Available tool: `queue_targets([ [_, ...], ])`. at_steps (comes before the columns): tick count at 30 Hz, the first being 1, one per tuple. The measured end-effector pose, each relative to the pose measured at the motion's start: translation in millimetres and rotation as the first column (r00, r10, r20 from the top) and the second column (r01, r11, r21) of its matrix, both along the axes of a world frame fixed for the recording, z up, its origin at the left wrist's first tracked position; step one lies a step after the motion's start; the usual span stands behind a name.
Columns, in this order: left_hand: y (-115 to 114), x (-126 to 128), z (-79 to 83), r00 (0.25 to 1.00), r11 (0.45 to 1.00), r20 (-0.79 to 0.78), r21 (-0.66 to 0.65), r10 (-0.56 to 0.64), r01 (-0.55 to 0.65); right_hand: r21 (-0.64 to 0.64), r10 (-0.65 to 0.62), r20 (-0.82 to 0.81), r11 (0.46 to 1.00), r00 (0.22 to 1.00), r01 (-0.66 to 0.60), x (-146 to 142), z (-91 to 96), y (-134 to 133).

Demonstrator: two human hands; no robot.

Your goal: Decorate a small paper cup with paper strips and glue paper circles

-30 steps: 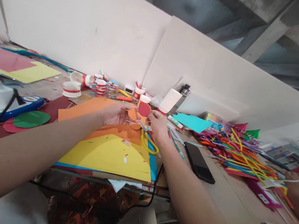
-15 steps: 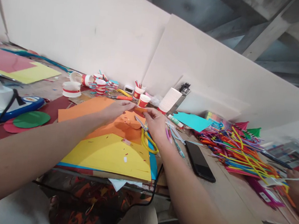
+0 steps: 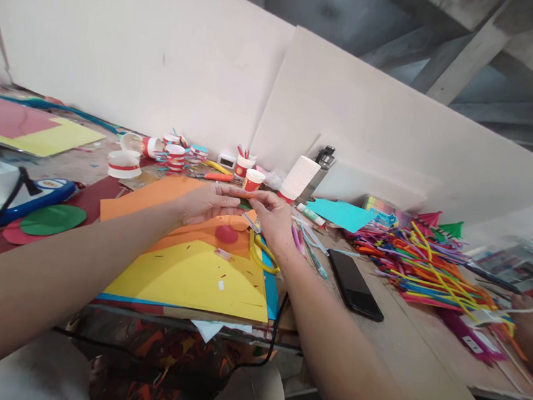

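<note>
No letters or numbers can be read: markings on the white device, the glue stick and the purple packet are too small or blurred.

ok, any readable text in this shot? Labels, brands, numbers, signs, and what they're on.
None legible. Marks too small or blurred to read:
Small white device with a screen: display unreadable
Red-and-white cup: print on red band
White tube: greenish label
Blue-and-white power strip: sticker
Magenta packet: white label
</note>
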State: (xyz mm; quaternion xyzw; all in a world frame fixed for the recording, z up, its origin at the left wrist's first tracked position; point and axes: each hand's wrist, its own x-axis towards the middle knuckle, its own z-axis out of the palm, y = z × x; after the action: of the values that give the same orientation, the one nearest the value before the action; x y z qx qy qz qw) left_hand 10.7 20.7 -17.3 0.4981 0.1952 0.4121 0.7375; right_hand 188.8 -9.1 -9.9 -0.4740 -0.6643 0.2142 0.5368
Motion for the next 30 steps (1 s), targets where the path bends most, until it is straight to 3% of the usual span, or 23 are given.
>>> queue_targets([
  [6, -1.5, 2.0, 1.0, 0.999, 0.996, -0.03, -0.075, 0.04, -0.042, -0.01, 0.077, 0.1, 0.997, 0.992, -0.077, 1.7, 5.8, 0.5],
  [9, -2.5, 2.7, 3.4, 0.993, 0.986, -0.036, -0.117, 0.116, -0.12, -0.034, -0.086, 0.235, 0.995, 0.968, 0.096, 23.3, 11.9, 5.8],
  [11, -3.1, 2.3, 5.3, 0.987, 0.979, -0.047, -0.135, 0.151, -0.156, -0.03, -0.316, 0.447, 0.93, 0.837, 0.367, 45.6, 13.1, 9.9],
  [13, -3.0, 1.2, 6.0, 0.986, 0.979, -0.071, -0.133, 0.149, -0.157, -0.038, -0.37, 0.692, 0.839, 0.62, 0.543, 67.3, 10.6, 13.0],
  [16, -0.6, -0.5, 4.1, 0.986, 0.985, -0.116, -0.114, 0.116, -0.129, -0.077, -0.333, 0.764, 0.803, 0.553, 0.591, 85.3, 1.6, 15.9],
  [23, 2.5, -2.2, 1.9, 0.982, 0.983, -0.125, -0.102, 0.142, -0.155, -0.149, -0.272, 0.804, 0.768, 0.529, 0.622, 72.2, -14.4, 28.1],
  [27, 1.6, -3.3, 3.5, 0.972, 0.972, -0.14, -0.114, 0.188, -0.204, -0.175, -0.314, 0.762, 0.742, 0.566, 0.647, 72.2, -13.2, 34.4],
  [30, 4.6, -4.4, 1.7, 0.962, 0.959, -0.14, -0.128, 0.234, -0.252, -0.181, -0.358, 0.694, 0.753, 0.625, 0.632, 75.3, -9.9, 32.3],
])
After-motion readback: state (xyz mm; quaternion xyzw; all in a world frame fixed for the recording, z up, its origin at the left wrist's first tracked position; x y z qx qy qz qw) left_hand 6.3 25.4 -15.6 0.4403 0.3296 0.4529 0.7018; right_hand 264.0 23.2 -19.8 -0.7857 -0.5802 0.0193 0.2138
